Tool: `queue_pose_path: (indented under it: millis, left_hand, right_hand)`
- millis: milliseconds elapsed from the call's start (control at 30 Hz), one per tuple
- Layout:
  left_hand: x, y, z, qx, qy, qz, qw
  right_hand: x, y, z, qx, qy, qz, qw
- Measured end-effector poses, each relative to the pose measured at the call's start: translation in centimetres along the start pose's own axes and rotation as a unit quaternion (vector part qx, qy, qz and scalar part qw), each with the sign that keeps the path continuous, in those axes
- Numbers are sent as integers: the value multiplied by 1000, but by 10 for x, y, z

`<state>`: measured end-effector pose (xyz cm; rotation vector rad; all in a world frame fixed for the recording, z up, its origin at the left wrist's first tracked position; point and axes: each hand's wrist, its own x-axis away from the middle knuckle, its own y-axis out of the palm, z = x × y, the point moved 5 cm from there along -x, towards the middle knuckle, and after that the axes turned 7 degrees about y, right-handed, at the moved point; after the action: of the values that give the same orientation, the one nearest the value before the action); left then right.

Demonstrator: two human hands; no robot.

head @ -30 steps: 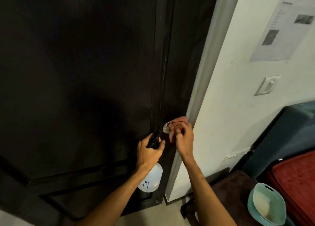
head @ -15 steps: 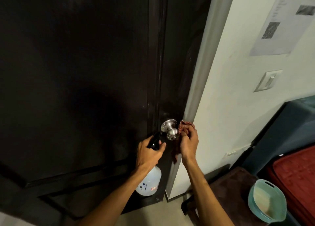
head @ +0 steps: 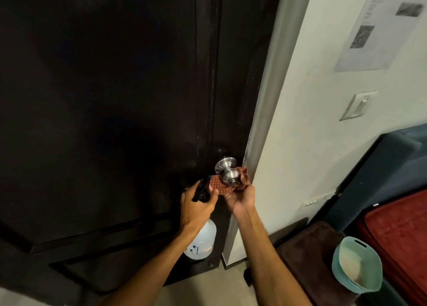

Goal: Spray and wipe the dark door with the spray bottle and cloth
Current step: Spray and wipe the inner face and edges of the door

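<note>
A tall dark wooden door (head: pixel 104 98) fills the left of the view, seen from above. A translucent white plastic spray bottle with a black trigger head (head: pixel 203 241) is gripped at its neck by the left hand (head: pixel 196 204), fingers curled round it; the bottle hangs close in front of the door's lower part. A red-orange checked cloth (head: pixel 221 186) is held bunched in the right hand (head: pixel 240 196), palm up, beneath and around a round brushed-metal doorknob (head: pixel 230 176) at the door's right edge. The hands are just beside each other. On the pale wall to the right, a printed paper sheet (head: pixel 369 33) and a white light switch (head: pixel 358 106) are fixed. Lower right, a teal plastic basket (head: pixel 370 262) is seen near a red quilted cushion (head: pixel 402 236).
</note>
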<state>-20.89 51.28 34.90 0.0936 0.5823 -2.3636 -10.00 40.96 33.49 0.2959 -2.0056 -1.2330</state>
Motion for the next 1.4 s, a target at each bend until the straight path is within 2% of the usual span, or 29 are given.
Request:
queue_pose_path:
  millis: [100,167,233,267,300,333,367,400,433,467,500,533,600,633,667,700,800,833,900,1033,1100,1133,1167,1233,1267,1300,1333,1400]
  left_hand:
    - [7,-6,16,-9,25,9,1000]
    - [10,-9,19,-9,21,3,1000]
    - [10,-12,19,-18,30,0,999]
    - [8,-13,17,-27,37,-1,999]
    - [7,-13,17,-29,43,-2,999]
    - [6,-14,15,-24,40,-2,999]
    - [5,-15,16,-16,41,6,999]
    - [5,-16,17,-10,38,12,999]
    - [5,-16,18,-4,37,13,999]
    - [5,-15,17,5,37,11,999]
    - [6,-15,16,10,37,9,999]
    - [7,-15,16,14,39,7,999]
    - [7,-17,10,16,30,11,999]
    - [6,-16,6,19,22,9,1000]
    - [6,-15,2,22,16,7,1000]
    - [6,-15,-1,21,12,6,1000]
    - [7,-14,1,21,18,13,1000]
    - [8,-14,3,16,16,14,1000]
    - [10,-12,3,6,11,16,1000]
    - [13,-5,1,11,6,-4,1000]
    - [14,-2,2,20,7,-10,1000]
    - [14,-1,2,22,12,-13,1000]
    - [15,-1,1,24,15,-16,999]
    - [13,-3,0,25,17,-15,999]
    - [12,-5,-1,22,16,-15,1000]
    - [11,-6,-2,22,17,-16,999]
    - [10,-7,-3,20,20,-17,999]
    - [9,-9,-6,15,18,-20,1000]
  right_hand:
    - [8,0,25,-105,74,-25,991]
    - [15,1,24,-128,51,-31,990]
    - [19,-3,8,-99,-34,-21,994]
    - [21,-2,-2,-37,-108,-11,993]
    - [29,4,-15,66,-199,10,978]
    - [40,13,-26,216,-315,37,924]
    - [51,26,-30,395,-428,59,811]
    - [56,37,-24,562,-509,74,647]
    - [54,42,-11,680,-548,88,480]
    - [48,40,2,747,-549,104,360]
    - [43,34,13,779,-543,112,293]
    - [39,26,20,795,-538,107,258]
    - [35,14,21,799,-555,77,217]
    - [33,6,17,785,-579,58,211]
    - [36,0,12,763,-603,47,226]
    - [39,-4,10,739,-612,42,278]
    - [49,-17,16,619,-566,90,537]
    - [51,-18,20,578,-558,107,586]
    - [51,-16,20,547,-562,125,608]
    - [38,-26,14,586,-556,126,576]
    - [37,-36,24,610,-515,114,591]
    - [36,-42,26,591,-484,120,635]
    - [35,-47,23,525,-444,140,713]
    - [28,-52,15,256,-309,167,900]
    - [20,-50,15,118,-227,137,957]
    - [13,-46,15,12,-159,92,983]
    - [11,-41,12,-61,-109,57,990]
    - [10,-30,10,-110,-49,18,993]
